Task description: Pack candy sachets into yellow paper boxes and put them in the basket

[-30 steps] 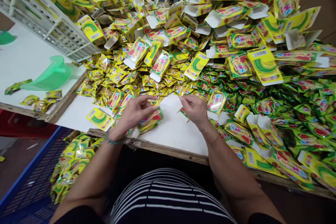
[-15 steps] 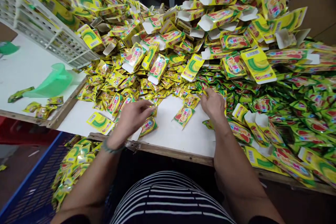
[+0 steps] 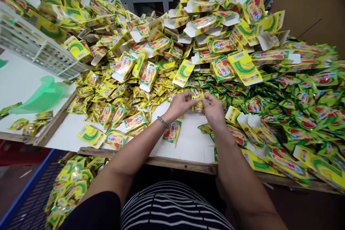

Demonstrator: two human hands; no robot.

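Observation:
My left hand and my right hand meet over the white tabletop, fingers pinched on a small yellow candy box between them. Fingers hide much of this box, so I cannot tell whether its flap is up. A green and yellow candy packet lies flat just below my left wrist. Beyond my hands rises a heap of yellow candy packets, and green candy packets spread to the right. Several open candy boxes lean beside my right forearm.
Printed cartons are piled at the back. A white plastic crate tilts at left, near a green scoop. Below the wooden table edge, a blue basket holds filled yellow packs. A brown cardboard box stands back right.
My left hand has moved right from the near-left boxes to join my right hand, and both now grip one box. The view has shifted slightly, sliding the piles leftward.

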